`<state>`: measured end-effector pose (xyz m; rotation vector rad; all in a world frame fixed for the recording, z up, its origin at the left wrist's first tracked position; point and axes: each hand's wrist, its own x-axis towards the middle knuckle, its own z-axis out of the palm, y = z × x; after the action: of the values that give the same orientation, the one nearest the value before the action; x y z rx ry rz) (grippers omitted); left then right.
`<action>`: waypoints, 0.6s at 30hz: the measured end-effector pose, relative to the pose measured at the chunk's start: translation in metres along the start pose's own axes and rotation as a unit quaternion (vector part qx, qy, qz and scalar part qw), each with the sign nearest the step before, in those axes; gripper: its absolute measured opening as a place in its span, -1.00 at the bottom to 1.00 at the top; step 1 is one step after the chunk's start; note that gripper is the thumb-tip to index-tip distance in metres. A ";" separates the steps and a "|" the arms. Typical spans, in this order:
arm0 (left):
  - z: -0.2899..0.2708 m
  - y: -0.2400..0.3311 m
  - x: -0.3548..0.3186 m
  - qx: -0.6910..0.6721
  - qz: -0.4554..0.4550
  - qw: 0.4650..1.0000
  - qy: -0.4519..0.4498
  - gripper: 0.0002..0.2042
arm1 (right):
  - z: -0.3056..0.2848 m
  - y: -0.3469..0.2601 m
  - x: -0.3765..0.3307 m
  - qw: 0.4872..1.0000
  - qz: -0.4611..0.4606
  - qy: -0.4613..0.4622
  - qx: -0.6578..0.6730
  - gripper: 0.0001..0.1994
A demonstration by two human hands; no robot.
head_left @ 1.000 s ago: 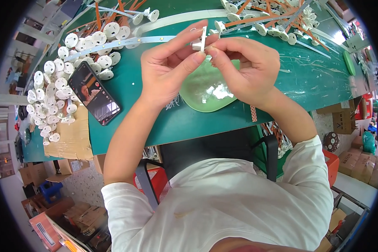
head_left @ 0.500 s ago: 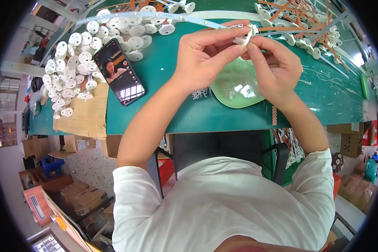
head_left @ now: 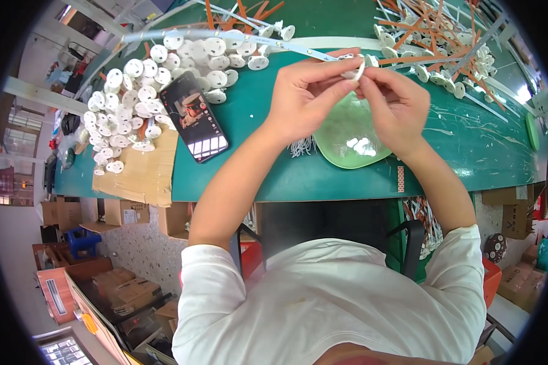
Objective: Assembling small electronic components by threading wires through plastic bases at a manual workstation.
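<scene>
A small white disc (head_left: 354, 72) is pinched between the fingertips of the left hand (head_left: 303, 97) and the right hand (head_left: 396, 104), both closed on it above the table (head_left: 256, 152). A green dish (head_left: 347, 137) lies just below the hands. A phone (head_left: 193, 117) lies well left of the left hand, beside a heap of white discs (head_left: 137, 103).

My workshop assembly station
White plastic discs (head_left: 141, 103) heap on my green table (head_left: 469, 146); cardboard boxes (head_left: 125, 292) sit beneath.

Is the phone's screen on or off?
On. The phone lies face up on the green table, left of the left hand, its screen lit with a picture.
</scene>
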<state>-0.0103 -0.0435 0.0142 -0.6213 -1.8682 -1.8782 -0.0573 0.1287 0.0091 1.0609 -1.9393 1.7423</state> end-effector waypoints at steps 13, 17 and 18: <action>-0.199 0.108 0.079 0.600 -0.188 0.777 -0.009 -0.21 | -0.019 0.009 0.016 0.970 -0.211 0.062 -0.104 -0.97; -0.206 0.086 0.076 0.720 -0.115 0.684 -0.008 -0.36 | -0.020 0.008 0.020 0.956 -0.262 0.068 -0.117 -0.94; -0.196 0.077 0.074 0.771 -0.098 0.630 0.005 -0.43 | -0.022 0.011 0.020 0.955 -0.257 0.073 -0.129 -0.94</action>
<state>-0.0295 -0.2392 0.1203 0.2449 -2.6381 0.1937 -0.0837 0.1433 0.0196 1.1693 -1.5627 1.2102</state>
